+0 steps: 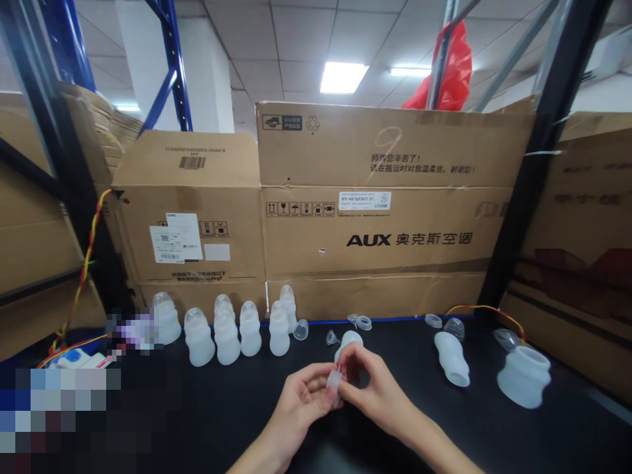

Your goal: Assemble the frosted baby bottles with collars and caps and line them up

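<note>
Between the fingertips of my left hand [309,395] is a small translucent white bottle ring [334,382], tilted on its side. My right hand [372,385] is closed in a pinch at the ring's upper right edge; what lies between its thumb and forefinger is mostly hidden. Just behind my fingers lies a frosted white bottle [351,339], partly covered by my right hand. Beyond it on the black table are a clear nipple [332,338], another small clear nipple [352,320] and a loose ring [364,323].
Several capped baby bottles [227,336] stand at the left, with a clear cap [301,330] beside them. To the right are a lying bottle [451,359], a cap [454,328], a ring [433,320] and a wide bottle [524,376]. Cardboard [306,263] walls off the back.
</note>
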`<act>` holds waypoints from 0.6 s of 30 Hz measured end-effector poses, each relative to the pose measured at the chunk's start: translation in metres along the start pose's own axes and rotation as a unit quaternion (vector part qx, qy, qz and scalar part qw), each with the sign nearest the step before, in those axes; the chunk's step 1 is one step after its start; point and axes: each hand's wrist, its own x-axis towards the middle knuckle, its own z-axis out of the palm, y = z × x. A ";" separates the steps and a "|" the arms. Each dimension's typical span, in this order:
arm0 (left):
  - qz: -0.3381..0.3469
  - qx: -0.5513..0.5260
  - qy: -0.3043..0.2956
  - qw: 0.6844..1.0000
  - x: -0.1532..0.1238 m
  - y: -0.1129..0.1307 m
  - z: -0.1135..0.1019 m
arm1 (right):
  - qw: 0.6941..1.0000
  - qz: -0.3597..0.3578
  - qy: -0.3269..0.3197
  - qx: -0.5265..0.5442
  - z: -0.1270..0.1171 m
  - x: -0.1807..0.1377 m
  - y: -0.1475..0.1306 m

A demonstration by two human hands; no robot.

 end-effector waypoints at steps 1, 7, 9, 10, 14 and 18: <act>0.003 0.001 -0.007 1.000 -0.001 0.000 0.001 | 1.000 -0.003 0.002 -0.003 0.001 -0.001 0.000; -0.007 0.009 -0.037 0.999 -0.004 0.002 0.000 | 1.000 -0.007 -0.003 0.001 0.005 -0.007 -0.006; -0.012 0.015 -0.037 0.999 -0.005 -0.003 -0.002 | 1.000 -0.002 -0.008 0.011 0.006 -0.009 -0.003; -0.011 0.016 -0.031 0.999 -0.006 -0.007 -0.003 | 1.000 -0.002 -0.012 0.014 0.008 -0.010 -0.001; -0.014 -0.003 0.009 1.000 -0.008 -0.014 -0.003 | 0.999 -0.001 -0.011 0.038 0.015 -0.010 0.004; -0.018 -0.001 0.036 0.999 -0.007 -0.002 0.005 | 0.998 0.014 0.024 0.047 0.017 -0.005 -0.006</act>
